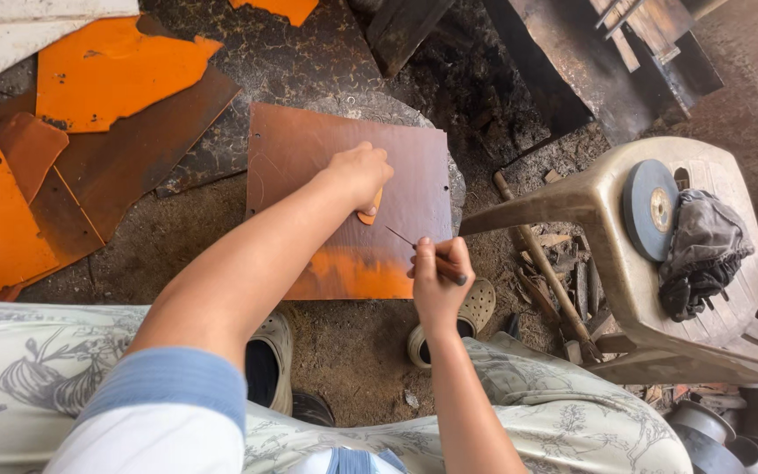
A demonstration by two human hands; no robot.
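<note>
Soft, even daylight, bright without glare; shadows are faint and short; focus is sharp throughout; wide-angle bending shows at the edges.

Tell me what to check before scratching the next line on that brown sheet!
1. Left hand presses the small orange piece onto the metal sheet: ok.
2. Right hand grips the scriber: ok.
3. Scriber tip touches the sheet: cannot tell.
4. Sheet lies flat on the ground: ok.
5. Feet in shoes stay off the sheet: ok.
6. Grinding wheel on the plastic chair sits steady: cannot tell.
</note>
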